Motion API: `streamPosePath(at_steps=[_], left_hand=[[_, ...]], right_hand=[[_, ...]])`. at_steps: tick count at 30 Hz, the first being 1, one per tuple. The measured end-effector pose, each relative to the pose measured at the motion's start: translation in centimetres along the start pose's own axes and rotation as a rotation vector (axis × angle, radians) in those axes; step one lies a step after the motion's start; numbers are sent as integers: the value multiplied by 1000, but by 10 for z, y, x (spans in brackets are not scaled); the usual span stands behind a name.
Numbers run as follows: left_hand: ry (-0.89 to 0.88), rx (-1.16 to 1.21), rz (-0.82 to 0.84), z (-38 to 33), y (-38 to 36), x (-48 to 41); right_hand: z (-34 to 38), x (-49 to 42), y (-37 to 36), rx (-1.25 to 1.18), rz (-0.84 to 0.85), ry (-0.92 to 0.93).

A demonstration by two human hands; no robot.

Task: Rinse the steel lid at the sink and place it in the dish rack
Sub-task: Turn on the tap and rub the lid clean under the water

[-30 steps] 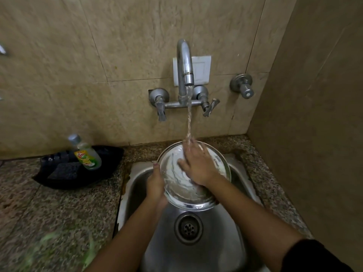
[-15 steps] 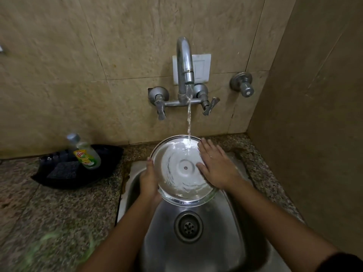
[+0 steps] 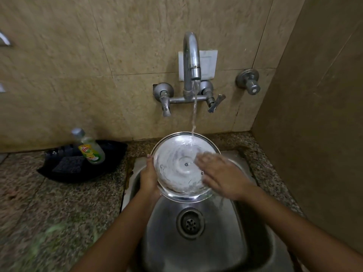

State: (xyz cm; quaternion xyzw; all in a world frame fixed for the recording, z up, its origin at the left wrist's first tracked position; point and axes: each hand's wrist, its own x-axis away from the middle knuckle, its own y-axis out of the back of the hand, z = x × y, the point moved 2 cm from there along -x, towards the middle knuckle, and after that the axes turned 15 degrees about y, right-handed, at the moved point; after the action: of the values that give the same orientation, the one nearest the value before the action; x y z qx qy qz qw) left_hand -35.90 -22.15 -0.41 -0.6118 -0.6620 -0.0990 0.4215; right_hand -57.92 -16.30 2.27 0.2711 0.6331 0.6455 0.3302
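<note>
The round steel lid (image 3: 177, 163) is held tilted over the steel sink (image 3: 198, 242), its inner face toward me. Water runs from the wall tap (image 3: 191, 61) onto the lid's upper right part. My left hand (image 3: 149, 176) grips the lid's left rim, thumb on the edge. My right hand (image 3: 222, 178) lies flat with fingers spread on the lid's right side, blurred by motion and wet. No dish rack is in view.
A black tray (image 3: 82, 167) with a scrub pad (image 3: 67, 166) and a dish soap bottle (image 3: 89, 147) sits on the granite counter (image 3: 49, 209) to the left. A second valve (image 3: 249, 83) is on the tiled wall. A side wall closes in on the right.
My right hand slid from the lid's centre to its right side and keeps rubbing there. The lid shifted slightly left under the stream, and its centre now shows.
</note>
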Motion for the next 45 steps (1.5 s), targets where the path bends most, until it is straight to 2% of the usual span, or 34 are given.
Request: streamPosePath(at_steps=[3,6,11,14,18,21,24,26,29,31,33,35,38,40,42,45], left_hand=[[-55,-80,-61,6,-3,1],[9,-121,-21,11,-6,-4],[-102,-284,50,1,-13,22],[-154,-336,124,-7,-8,29],[-215,-389,163,-14,-6,31],[-238,-406,174,-18,-13,30],[-287,-463,178,-18,-26,28],[-305,-475,172,-16,-31,28],[-302,-435,181,-18,-31,32],[-277,-372,168,-23,-26,34],[-292,-372,148,-30,-22,33],[-341,-432,152,-38,-24,31],[-416,-563,169,-43,-34,31],[-476,-631,156,-46,-38,31],[-494,-612,143,-48,-36,33],[-469,-490,115,-52,-27,32]], right_hand=[[-23,-24,3,54,-61,-175],[-17,-72,7,49,-176,-242],[9,-123,25,8,-311,77],[-3,-119,40,-27,-251,201],[-40,-102,52,-322,-205,-55],[-39,-104,62,-433,-211,-32],[-1,-124,67,-136,-70,213],[8,-130,65,-33,-34,294],[-20,-118,66,-151,-120,110],[-47,-104,69,-350,-257,-55],[-59,-97,70,-515,-342,-93],[-51,-103,77,-476,-256,-50],[-15,-124,85,-191,-47,155],[-6,-132,88,-129,-19,225],[-19,-129,87,-354,-83,151],[-53,-111,75,-797,-290,-103]])
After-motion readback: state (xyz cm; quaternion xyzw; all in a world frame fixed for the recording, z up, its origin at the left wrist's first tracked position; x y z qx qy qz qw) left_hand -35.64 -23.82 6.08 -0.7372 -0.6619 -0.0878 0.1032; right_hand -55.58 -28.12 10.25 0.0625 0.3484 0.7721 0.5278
